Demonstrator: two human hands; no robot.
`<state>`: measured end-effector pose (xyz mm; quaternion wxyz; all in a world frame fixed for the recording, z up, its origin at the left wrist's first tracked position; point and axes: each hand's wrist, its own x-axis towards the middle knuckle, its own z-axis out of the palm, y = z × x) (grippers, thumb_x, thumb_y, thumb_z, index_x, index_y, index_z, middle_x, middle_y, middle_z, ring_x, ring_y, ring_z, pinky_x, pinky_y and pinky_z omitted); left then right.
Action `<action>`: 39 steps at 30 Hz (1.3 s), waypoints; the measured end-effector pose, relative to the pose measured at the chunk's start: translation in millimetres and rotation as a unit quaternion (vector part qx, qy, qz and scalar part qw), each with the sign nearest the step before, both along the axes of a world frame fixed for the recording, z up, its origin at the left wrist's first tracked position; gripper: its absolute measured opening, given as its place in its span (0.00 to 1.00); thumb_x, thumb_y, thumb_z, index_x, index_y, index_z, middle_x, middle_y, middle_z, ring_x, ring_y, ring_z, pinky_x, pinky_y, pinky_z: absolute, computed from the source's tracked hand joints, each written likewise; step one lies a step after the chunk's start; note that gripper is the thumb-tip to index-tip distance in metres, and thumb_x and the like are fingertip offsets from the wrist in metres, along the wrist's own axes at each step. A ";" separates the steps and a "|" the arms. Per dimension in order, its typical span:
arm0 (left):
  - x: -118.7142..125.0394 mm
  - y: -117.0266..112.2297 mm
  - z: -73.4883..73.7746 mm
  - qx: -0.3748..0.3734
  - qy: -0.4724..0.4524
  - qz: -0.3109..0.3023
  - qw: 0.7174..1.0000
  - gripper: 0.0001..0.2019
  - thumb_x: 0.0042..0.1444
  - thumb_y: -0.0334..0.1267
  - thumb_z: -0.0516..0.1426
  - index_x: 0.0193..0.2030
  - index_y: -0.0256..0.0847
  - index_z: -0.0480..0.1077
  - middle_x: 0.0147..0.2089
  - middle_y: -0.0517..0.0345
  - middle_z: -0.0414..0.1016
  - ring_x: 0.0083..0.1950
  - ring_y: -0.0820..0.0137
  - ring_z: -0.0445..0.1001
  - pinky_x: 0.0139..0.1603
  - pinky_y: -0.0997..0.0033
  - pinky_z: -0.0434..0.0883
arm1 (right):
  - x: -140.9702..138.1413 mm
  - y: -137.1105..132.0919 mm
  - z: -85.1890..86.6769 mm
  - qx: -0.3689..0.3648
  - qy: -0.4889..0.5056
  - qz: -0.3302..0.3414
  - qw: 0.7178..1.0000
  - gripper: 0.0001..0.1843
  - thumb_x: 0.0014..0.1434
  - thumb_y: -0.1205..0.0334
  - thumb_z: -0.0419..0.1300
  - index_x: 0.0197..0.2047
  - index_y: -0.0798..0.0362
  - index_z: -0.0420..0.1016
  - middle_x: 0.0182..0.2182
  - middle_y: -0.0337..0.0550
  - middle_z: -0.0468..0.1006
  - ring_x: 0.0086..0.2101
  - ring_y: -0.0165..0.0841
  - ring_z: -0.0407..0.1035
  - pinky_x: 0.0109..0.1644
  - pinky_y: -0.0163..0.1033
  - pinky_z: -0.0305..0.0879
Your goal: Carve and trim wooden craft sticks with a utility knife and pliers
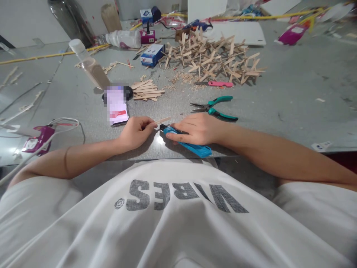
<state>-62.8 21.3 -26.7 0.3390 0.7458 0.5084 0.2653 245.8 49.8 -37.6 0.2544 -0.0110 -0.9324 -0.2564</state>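
Note:
My left hand [135, 131] pinches a thin wooden stick [163, 120] near the table's front edge. My right hand [196, 129] is closed round a blue glue gun [192, 146], whose dark nozzle points left at the stick's near end. Both hands rest on the grey table [292, 96], close together. Green-handled pliers [216, 108] lie just behind my right hand.
A phone [118, 108] lies left of my hands, with a small stack of sticks [146, 91] behind it. A big pile of glued stick crosses [214, 57] fills the middle back. A pink cutter [220, 84], a clear bottle [90, 65] and small boxes [152, 54] stand around.

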 end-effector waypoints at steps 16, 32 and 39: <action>-2.9 0.1 -0.1 0.017 0.015 -0.024 0.999 0.21 0.71 0.53 0.58 0.37 0.38 0.82 0.28 0.59 0.75 0.31 0.71 0.65 0.35 0.67 0.61 | 1.8 2.5 -5.5 -0.086 0.025 -0.011 0.996 0.18 0.88 0.52 0.63 0.72 0.50 0.79 0.45 0.42 0.88 0.36 0.29 0.76 0.43 0.39 0.65; -0.8 0.0 5.4 -0.017 0.051 -0.044 0.998 0.22 0.70 0.56 0.55 0.38 0.40 0.79 0.31 0.57 0.78 0.34 0.67 0.70 0.40 0.64 0.64 | 0.2 0.2 -1.7 -0.091 0.017 0.003 0.996 0.17 0.89 0.54 0.62 0.72 0.52 0.78 0.45 0.44 0.88 0.37 0.31 0.77 0.42 0.40 0.64; -0.4 -2.9 4.9 0.009 0.076 -0.057 0.995 0.24 0.72 0.54 0.54 0.38 0.38 0.82 0.28 0.57 0.77 0.32 0.69 0.67 0.39 0.65 0.63 | -2.4 1.7 -5.7 -0.184 0.027 0.015 0.982 0.18 0.91 0.54 0.57 0.73 0.54 0.75 0.49 0.46 0.90 0.41 0.30 0.81 0.46 0.38 0.69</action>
